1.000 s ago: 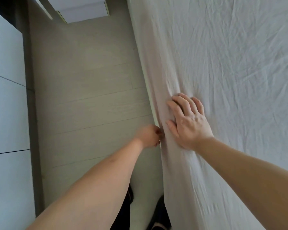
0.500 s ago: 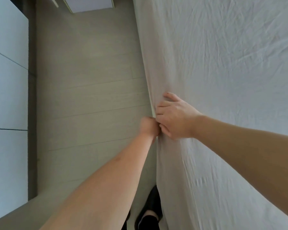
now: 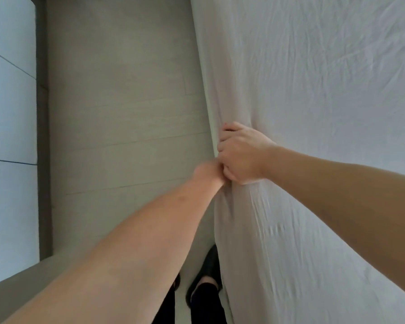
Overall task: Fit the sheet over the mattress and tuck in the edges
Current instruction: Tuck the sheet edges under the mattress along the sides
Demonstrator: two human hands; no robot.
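From the head camera I see the white sheet (image 3: 325, 113) spread wrinkled over the mattress, filling the right side of the view and hanging down its side edge. My right hand (image 3: 240, 153) sits at that edge with its fingers curled over it, gripping a fold of the sheet. My left hand (image 3: 207, 173) is just beside it, touching it, low against the mattress side; it is blurred and I cannot tell how its fingers lie, above the pale wooden floor (image 3: 126, 101) and my dark shoe (image 3: 206, 277).

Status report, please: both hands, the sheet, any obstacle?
Right hand grips sheet at the mattress edge. Left hand low beside it, fingers hidden. Sheet top wrinkled. No obstacle visible along the edge.
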